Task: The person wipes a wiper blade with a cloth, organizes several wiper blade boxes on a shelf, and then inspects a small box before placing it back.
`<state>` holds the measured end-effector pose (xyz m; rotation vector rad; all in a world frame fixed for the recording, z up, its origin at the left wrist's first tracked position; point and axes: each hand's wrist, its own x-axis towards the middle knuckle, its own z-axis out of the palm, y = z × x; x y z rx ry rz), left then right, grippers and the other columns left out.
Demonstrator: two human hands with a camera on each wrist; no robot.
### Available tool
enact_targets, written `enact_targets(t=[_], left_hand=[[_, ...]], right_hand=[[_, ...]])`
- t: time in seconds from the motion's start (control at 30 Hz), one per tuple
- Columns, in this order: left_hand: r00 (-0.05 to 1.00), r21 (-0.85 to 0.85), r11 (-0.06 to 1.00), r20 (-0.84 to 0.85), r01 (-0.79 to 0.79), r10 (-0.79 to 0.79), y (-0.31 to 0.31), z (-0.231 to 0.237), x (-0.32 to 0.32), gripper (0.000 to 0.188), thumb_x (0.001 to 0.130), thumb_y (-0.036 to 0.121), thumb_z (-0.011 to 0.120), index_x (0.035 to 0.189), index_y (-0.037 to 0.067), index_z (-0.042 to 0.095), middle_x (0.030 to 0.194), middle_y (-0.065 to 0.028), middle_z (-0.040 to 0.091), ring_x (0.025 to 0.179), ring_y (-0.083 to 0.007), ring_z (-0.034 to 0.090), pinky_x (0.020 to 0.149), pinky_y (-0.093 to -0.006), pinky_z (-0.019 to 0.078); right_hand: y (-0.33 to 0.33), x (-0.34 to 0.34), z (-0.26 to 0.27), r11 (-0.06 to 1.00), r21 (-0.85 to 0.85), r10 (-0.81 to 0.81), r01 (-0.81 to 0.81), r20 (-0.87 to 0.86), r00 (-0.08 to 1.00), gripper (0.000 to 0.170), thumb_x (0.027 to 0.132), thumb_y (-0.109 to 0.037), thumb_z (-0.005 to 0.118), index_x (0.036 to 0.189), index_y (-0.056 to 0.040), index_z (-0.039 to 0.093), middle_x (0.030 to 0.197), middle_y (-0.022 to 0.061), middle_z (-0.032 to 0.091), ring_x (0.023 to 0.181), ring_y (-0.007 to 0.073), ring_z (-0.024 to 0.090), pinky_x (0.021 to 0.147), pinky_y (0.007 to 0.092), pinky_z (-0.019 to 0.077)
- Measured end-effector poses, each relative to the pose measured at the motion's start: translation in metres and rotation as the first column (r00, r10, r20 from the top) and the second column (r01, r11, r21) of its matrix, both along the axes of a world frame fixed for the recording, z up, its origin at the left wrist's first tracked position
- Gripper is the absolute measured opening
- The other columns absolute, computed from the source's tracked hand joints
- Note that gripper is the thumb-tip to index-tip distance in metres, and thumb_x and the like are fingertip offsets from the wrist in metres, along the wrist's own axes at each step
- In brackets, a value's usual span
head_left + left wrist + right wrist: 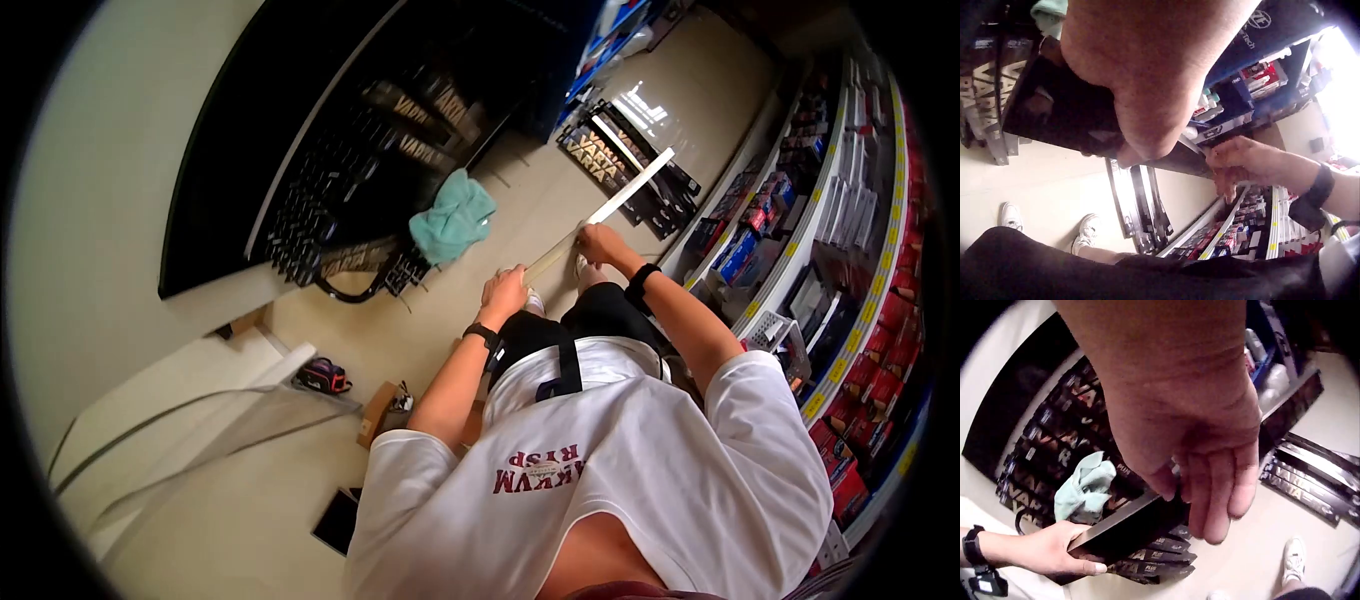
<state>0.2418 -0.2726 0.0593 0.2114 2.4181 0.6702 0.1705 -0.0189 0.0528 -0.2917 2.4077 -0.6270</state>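
In the head view, a long panel [632,188] with a pale edge is held above the floor, from the centre toward the upper right. Its near end is gripped by the left hand [505,293], and farther along its edge is pinched by the right hand [604,245]. VARTA-marked boards [598,158] are seen on the floor at the upper right, a teal cloth [452,218] at the upper centre. The step in hand is judged to be the positioning of the panel; next, an even, two-handed movement seems to be required, with the far end guided carefully.
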Motion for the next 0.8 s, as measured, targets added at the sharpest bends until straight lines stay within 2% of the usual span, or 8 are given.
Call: enact_targets(t=[0.07, 0.2, 0.27, 0.37, 0.47, 0.6, 0.63, 0.8], left_hand=[[0.998, 0.001, 0.998, 0.020, -0.064, 0.064, -0.019, -0.003, 0.020, 0.033, 0.082, 0.019, 0.066, 0.112, 0.008, 0.059, 0.097, -0.0200, 0.067, 0.093, -0.0413, 0.063, 0.080, -0.0501, 0.0503], [0.973, -0.029, 0.975, 0.064, -0.218, 0.220, -0.052, -0.002, 0.056, 0.028, 0.081, 0.019, 0.068, 0.105, 0.007, 0.063, 0.094, -0.0223, 0.068, 0.089, -0.0409, 0.065, 0.080, -0.0503, 0.0509], [0.972, -0.077, 0.972, 0.068, -0.221, 0.227, -0.069, -0.001, 0.070, 0.028, 0.081, 0.020, 0.067, 0.105, 0.007, 0.063, 0.095, -0.0223, 0.068, 0.091, -0.0401, 0.065, 0.080, -0.0498, 0.0510], [0.965, -0.130, 0.963, 0.090, -0.235, 0.247, -0.086, 0.008, 0.089, 0.028, 0.082, 0.021, 0.067, 0.106, 0.007, 0.064, 0.096, -0.0219, 0.068, 0.092, -0.0393, 0.066, 0.082, -0.0490, 0.0515], [0.956, -0.161, 0.957, 0.131, -0.240, 0.261, -0.101, 0.004, 0.104, 0.030, 0.082, 0.023, 0.067, 0.110, 0.009, 0.065, 0.096, -0.0207, 0.069, 0.091, -0.0392, 0.066, 0.082, -0.0477, 0.0523], [0.961, -0.158, 0.960, 0.113, -0.233, 0.252, -0.112, 0.006, 0.111, 0.032, 0.083, 0.023, 0.066, 0.111, 0.010, 0.064, 0.099, -0.0201, 0.068, 0.093, -0.0387, 0.065, 0.082, -0.0471, 0.0520], [0.961, -0.157, 0.962, 0.129, -0.224, 0.245, -0.113, 0.007, 0.108, 0.033, 0.083, 0.023, 0.066, 0.112, 0.009, 0.062, 0.102, -0.0199, 0.068, 0.096, -0.0384, 0.065, 0.083, -0.0473, 0.0515], [0.969, -0.146, 0.960, 0.026, -0.238, 0.244, -0.113, 0.023, 0.087, 0.023, 0.080, 0.017, 0.064, 0.102, 0.009, 0.064, 0.094, -0.0200, 0.069, 0.090, -0.0398, 0.066, 0.079, -0.0490, 0.0512]], right_hand=[[-0.028, -0.001, -0.017, 0.997, 0.072, 0.032, -0.027, -0.076, 0.997, 0.023, 0.084, -0.023, 0.063, 0.095, -0.0032, 0.064, 0.070, 0.0169, 0.065, 0.072, 0.0409, 0.064, 0.065, 0.0482, 0.0511], [-0.107, -0.024, 0.018, 0.939, -0.328, -0.037, -0.103, -0.393, 0.919, 0.056, 0.081, -0.023, 0.071, 0.129, -0.0121, 0.044, 0.108, 0.0167, 0.062, 0.099, 0.0365, 0.060, 0.083, 0.0416, 0.0495], [-0.144, -0.037, 0.028, 0.950, -0.211, 0.100, -0.229, -0.490, 0.866, 0.071, 0.077, -0.021, 0.076, 0.138, -0.0161, 0.041, 0.130, 0.0133, 0.051, 0.117, 0.0343, 0.051, 0.095, 0.0454, 0.0432], [-0.191, -0.052, 0.028, 0.909, -0.093, 0.263, -0.406, -0.627, 0.733, 0.082, 0.072, -0.023, 0.080, 0.142, -0.0176, 0.037, 0.137, 0.0104, 0.047, 0.128, 0.0336, 0.042, 0.097, 0.0543, 0.0383], [-0.222, -0.055, 0.015, 0.890, 0.059, 0.415, -0.453, -0.519, 0.747, 0.091, 0.068, -0.027, 0.083, 0.145, -0.0204, 0.035, 0.140, 0.0094, 0.044, 0.131, 0.0326, 0.039, 0.098, 0.0600, 0.0360], [-0.236, -0.060, -0.007, 0.907, 0.055, 0.407, -0.417, -0.365, 0.837, 0.077, 0.069, -0.021, 0.079, 0.136, -0.0088, 0.043, 0.131, 0.0149, 0.051, 0.121, 0.0341, 0.050, 0.095, 0.0479, 0.0448], [-0.231, -0.057, -0.017, 0.905, 0.040, 0.383, -0.424, -0.512, 0.769, 0.066, 0.070, -0.024, 0.075, 0.126, -0.0024, 0.048, 0.120, 0.0185, 0.057, 0.108, 0.0365, 0.059, 0.088, 0.0434, 0.0499], [-0.193, -0.040, 0.031, 0.937, -0.095, 0.276, -0.335, -0.384, 0.881, 0.063, 0.072, -0.043, 0.074, 0.113, -0.0006, 0.051, 0.100, 0.0222, 0.063, 0.087, 0.0417, 0.064, 0.076, 0.0480, 0.0521]])
